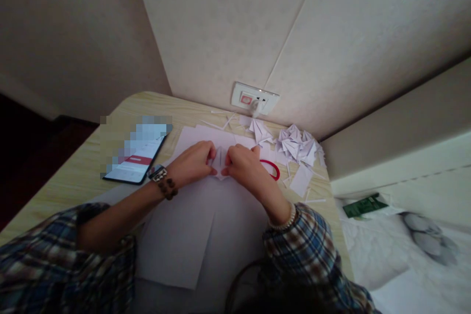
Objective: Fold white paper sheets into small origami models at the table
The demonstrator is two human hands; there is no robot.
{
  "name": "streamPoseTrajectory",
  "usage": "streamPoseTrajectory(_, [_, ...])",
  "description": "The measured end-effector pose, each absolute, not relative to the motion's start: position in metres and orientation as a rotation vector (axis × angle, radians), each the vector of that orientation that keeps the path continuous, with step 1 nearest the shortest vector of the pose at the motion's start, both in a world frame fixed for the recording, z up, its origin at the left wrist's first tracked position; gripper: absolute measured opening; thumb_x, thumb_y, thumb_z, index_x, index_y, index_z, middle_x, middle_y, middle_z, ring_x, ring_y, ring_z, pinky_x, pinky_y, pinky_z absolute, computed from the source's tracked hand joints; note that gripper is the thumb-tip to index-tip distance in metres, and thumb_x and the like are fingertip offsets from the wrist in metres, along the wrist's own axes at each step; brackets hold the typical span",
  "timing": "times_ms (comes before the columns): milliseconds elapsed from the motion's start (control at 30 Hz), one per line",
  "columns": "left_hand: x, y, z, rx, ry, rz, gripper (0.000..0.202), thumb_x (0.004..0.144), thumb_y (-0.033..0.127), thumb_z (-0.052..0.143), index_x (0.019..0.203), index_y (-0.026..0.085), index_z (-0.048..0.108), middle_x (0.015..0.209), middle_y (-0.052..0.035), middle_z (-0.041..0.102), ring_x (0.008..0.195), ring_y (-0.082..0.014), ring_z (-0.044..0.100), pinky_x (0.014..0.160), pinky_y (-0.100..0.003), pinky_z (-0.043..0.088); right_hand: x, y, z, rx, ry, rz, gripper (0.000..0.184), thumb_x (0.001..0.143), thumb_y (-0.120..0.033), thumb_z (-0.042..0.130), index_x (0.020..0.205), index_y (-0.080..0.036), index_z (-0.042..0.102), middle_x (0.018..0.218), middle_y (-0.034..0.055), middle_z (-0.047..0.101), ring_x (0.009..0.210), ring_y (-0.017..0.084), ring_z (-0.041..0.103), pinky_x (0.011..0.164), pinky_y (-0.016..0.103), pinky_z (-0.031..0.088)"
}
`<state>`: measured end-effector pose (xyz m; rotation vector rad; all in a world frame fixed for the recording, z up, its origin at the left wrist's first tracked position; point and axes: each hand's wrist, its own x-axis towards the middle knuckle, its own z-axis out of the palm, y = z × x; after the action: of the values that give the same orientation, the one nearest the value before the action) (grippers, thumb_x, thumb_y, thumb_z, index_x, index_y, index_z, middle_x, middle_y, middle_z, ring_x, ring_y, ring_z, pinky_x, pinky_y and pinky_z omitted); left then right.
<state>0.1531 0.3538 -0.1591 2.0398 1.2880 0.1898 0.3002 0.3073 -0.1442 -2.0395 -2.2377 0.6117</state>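
Between my two hands is a small piece of folded white paper (220, 159), pinched from both sides above larger white sheets. My left hand (196, 161) grips its left edge with thumb and fingers. On its right edge, my right hand (243, 164) has its fingers closed. The paper shows a crease down its middle; its outer edges are hidden by my fingertips. White paper sheets (176, 240) spread under my hands and toward me. Just right of my right hand shows the red handle of what looks like scissors (271, 169), partly covered by the hand.
A phone (138, 152) with a lit screen lies at the left of the wooden table (147, 103). Several folded paper pieces (296, 144) are heaped at the back right, with paper strips (301, 180) around them. A wall socket (254, 98) holds a plug. Bedding (371, 250) lies at right.
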Motion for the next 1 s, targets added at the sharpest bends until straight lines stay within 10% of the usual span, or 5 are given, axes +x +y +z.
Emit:
streamPoseTrajectory(267, [0.152,0.357,-0.159,1.968,1.284,0.283,0.036,0.046,0.02,0.072,0.057,0.023,0.038,0.056,0.0066,0.043,0.062,-0.0191,0.049,0.059,-0.029,0.035,0.298,0.31,-0.143,-2.008,-2.188,0.598,0.011,0.075,-0.018,0.071,0.072,-0.016,0.061,0.081,0.0024,0.064,0.084,0.019,0.058,0.079,0.034,0.029])
streamPoseTrajectory(500, [0.103,0.32,-0.14,1.808,1.265,0.575,0.023,0.068,0.043,0.053,0.069,0.022,0.044,0.066,0.0028,0.053,0.065,-0.0165,0.057,0.063,-0.029,0.044,0.316,0.258,-0.126,-1.929,-1.96,0.39,0.015,0.09,-0.019,0.049,0.096,-0.016,0.063,0.087,0.0052,0.069,0.08,0.017,0.062,0.077,0.031,0.036])
streamPoseTrajectory(1000, [0.072,0.264,-0.176,1.577,1.369,0.939,0.019,0.076,0.037,0.054,0.083,0.02,0.056,0.061,0.0045,0.052,0.059,-0.0152,0.054,0.06,-0.026,0.044,0.278,0.213,-0.17,-1.91,-2.196,0.193,0.046,0.093,-0.022,0.041,0.138,-0.018,0.044,0.077,0.0052,0.075,0.067,0.019,0.068,0.085,0.034,0.044])
